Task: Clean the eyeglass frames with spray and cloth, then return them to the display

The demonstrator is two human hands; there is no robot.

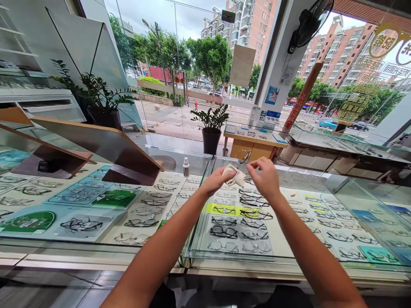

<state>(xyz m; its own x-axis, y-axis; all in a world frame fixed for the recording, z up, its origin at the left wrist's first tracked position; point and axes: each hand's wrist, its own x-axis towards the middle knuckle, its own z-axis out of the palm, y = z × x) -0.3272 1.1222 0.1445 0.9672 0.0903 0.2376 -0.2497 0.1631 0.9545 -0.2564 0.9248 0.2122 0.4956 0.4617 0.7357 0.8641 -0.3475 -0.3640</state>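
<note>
A: Left hand?
B: Left hand (218,179) closed on a crumpled off-white cloth (236,176), fingers folded into it, thumb on top. Cloth sits above the glass display counter (231,265), between the two hands.

A: Right hand?
B: Right hand (265,175) just beside the cloth, fingers curled, thumb and forefinger nearly together. Cannot tell whether anything is pinched there.

A: Anything else at the hands?
B: A thin, dark, curved piece, apparently a spectacle temple (245,156), just beyond the cloth, near the right fingertips. Too small to tell which hand has it, if either.

A: Surroundings?
B: Rows of spectacle frames (224,232) under the glass below the forearms. Small white-capped bottle (186,167) upright on the counter, left of the left hand. Further left, a tilted wood-edged panel (105,141). Potted plant (211,141) beyond the counter.
</note>
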